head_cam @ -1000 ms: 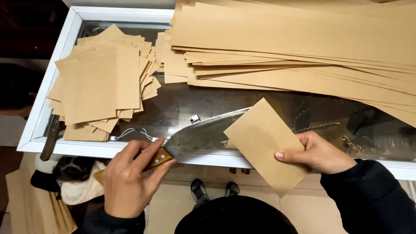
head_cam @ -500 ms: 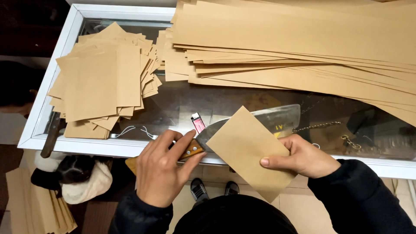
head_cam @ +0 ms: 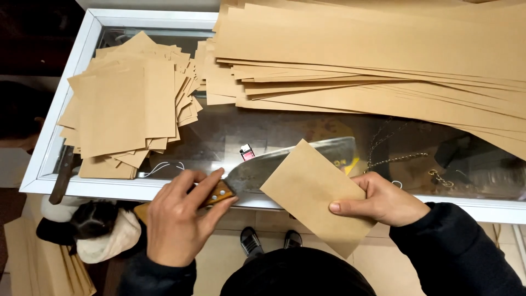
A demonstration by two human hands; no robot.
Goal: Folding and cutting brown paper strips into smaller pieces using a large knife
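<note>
1. Folded brown paper piece [head_cam: 315,194] sits at the near edge of the glass-topped counter [head_cam: 219,137], tilted, with its lower corner hanging past the white frame toward the person.
2. Right hand [head_cam: 383,204] is closed on the piece's right edge, thumb on top and fingers beneath, holding it steady.
3. Left hand [head_cam: 178,222] is wrapped around the wooden handle of a broad knife [head_cam: 285,164]; the blade lies flat along the counter and its far part disappears behind the paper, so whether it runs inside a fold cannot be told.
4. To do this step well, I judge the blade should stay flat and low, with its edge seated right in the crease before any pull, so the cut follows the fold rather than wandering.
5. Right-hand fingers are best kept well clear of the blade's path, with the grip firm enough that the sheet does not twist.
6. A smooth single stroke is likely to leave a cleaner edge than sawing.
7. A stack of cut squares [head_cam: 129,112] lies at the counter's left end, somewhat fanned; long uncut sheets [head_cam: 383,49] are piled across the far side.
8. A small pink and white lighter-like object [head_cam: 246,152] rests just beyond the blade; keeping it apart from the stroke seems wise.
</note>
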